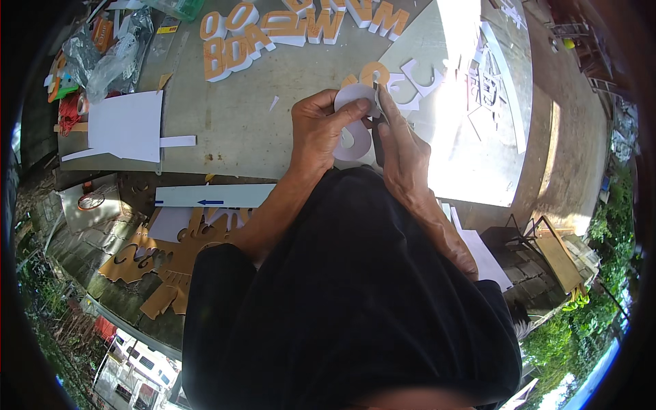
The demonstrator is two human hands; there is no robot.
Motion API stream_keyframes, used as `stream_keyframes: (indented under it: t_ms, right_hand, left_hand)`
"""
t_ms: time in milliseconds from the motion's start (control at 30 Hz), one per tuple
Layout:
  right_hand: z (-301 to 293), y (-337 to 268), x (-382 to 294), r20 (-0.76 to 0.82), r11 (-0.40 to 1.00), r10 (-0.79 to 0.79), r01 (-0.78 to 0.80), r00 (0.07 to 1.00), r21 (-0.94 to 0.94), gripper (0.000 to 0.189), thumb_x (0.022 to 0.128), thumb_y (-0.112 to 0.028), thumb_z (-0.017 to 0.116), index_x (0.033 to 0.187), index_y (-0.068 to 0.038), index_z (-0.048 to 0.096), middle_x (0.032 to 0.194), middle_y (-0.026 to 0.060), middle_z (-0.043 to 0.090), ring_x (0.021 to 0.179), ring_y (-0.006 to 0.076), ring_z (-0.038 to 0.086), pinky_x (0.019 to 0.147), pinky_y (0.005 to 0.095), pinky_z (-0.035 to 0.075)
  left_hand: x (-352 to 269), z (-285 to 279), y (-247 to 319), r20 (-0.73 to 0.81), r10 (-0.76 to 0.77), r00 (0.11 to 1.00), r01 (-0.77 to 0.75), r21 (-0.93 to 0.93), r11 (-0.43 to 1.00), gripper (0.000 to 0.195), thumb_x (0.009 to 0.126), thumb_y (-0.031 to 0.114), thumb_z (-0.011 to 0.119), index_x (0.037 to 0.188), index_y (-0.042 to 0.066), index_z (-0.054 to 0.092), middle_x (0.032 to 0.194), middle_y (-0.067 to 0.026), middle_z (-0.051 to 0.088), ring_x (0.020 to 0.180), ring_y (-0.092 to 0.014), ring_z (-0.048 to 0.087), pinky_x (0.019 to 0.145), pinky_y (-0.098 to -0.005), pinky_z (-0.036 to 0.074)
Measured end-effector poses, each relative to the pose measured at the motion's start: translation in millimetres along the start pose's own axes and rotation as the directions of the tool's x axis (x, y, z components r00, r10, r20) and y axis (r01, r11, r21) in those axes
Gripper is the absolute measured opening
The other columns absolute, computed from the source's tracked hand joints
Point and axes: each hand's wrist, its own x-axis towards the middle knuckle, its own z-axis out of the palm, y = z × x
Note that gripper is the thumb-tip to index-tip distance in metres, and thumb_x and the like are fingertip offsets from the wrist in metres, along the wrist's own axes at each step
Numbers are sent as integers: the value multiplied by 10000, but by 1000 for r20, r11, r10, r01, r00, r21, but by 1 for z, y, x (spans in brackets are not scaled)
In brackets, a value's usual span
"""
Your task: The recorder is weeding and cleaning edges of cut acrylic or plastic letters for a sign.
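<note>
My left hand grips a white, curved cut-out letter that looks like an S, its thumb flat on the upper face. Against the letter's right edge, my right hand holds a dark, narrow strip or block with a pale, rough-looking upper part; its exact kind is unclear. Just beyond the hands, a brown-faced round letter lies on the metal-topped table, beside white cut-out letter pieces.
Brown-faced letters with white sides stand at the table's far side. White sheet pieces, red cord and plastic bags lie left. Thin white offcuts are at right. Cut brown board lies below the near edge.
</note>
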Motion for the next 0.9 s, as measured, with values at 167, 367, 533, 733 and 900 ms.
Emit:
stream_keyframes:
  t_ms: [167,367,533,733,900]
  right_hand:
    - [-11,-20,18,68,982,182,-185,981,32,482,971,16,506,1447,-15,435,1375,253,540,1239,372,571,978,394,525]
    - [1,9,3,-44,966,-203,193,978,-170,470,956,41,513,1421,-13,470,1404,245,516,1206,388,592,885,377,573]
    - [-7,-9,19,-13,997,-45,44,999,-62,513,925,85,537,1423,-19,468,1420,228,505,1309,370,500,1035,387,492]
    - [-3,-3,14,-12,1000,-4,4,1000,-31,547,907,105,547,1432,-22,459,1426,222,501,1294,364,518,1015,384,508]
    - [-5,4,4,32,984,-138,141,990,-108,526,910,98,547,1417,-21,475,1408,229,519,1255,369,556,1002,402,512]
  left_hand:
    - [-7,10,-1,-17,38,999,-37,90,995,143,836,10,754,960,-48,713,823,-104,721,702,-156,695,628,-271,541]
    - [6,4,8,-53,15,999,-14,21,1000,118,852,15,732,948,-52,714,815,-108,721,708,-145,681,659,-263,531]
    - [-3,7,6,25,14,1000,-14,12,1000,134,846,14,737,960,-53,712,826,-116,721,697,-178,697,647,-278,544]
    - [-1,9,10,27,-13,1000,12,45,999,123,853,-3,713,965,-54,706,821,-119,717,695,-180,697,651,-284,553]
    - [16,-4,20,-22,65,998,-67,-71,995,138,838,48,763,930,-45,720,800,-135,726,668,-173,702,614,-279,551]
